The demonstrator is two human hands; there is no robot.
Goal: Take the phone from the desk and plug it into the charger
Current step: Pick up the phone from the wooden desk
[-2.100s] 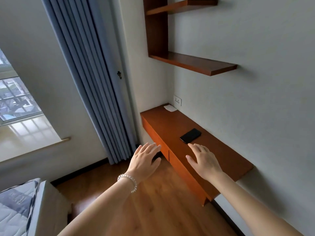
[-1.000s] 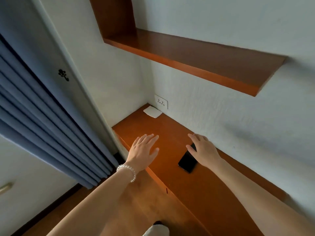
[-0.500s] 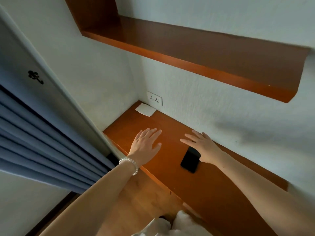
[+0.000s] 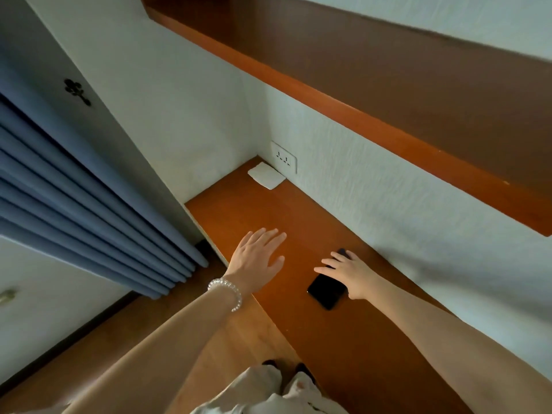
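A black phone (image 4: 325,291) lies flat on the orange-brown desk (image 4: 268,210), close to the wall. My right hand (image 4: 349,271) rests on its far half with the fingers spread; the fingers are not closed around it. My left hand (image 4: 257,256), with a bead bracelet on the wrist, hovers flat and open over the desk to the left of the phone, holding nothing. A white wall socket (image 4: 283,156) sits in the far corner above the desk. No charger or cable is visible.
A white folded paper (image 4: 265,175) lies on the desk below the socket. A wooden shelf (image 4: 373,94) juts out overhead along the wall. Blue curtains (image 4: 74,210) hang at the left. Wooden floor lies below the desk's front edge.
The view has moved closer and lower over the desk. My right hand has come down from beside the phone onto its far half. My left hand has stayed open over the desk.
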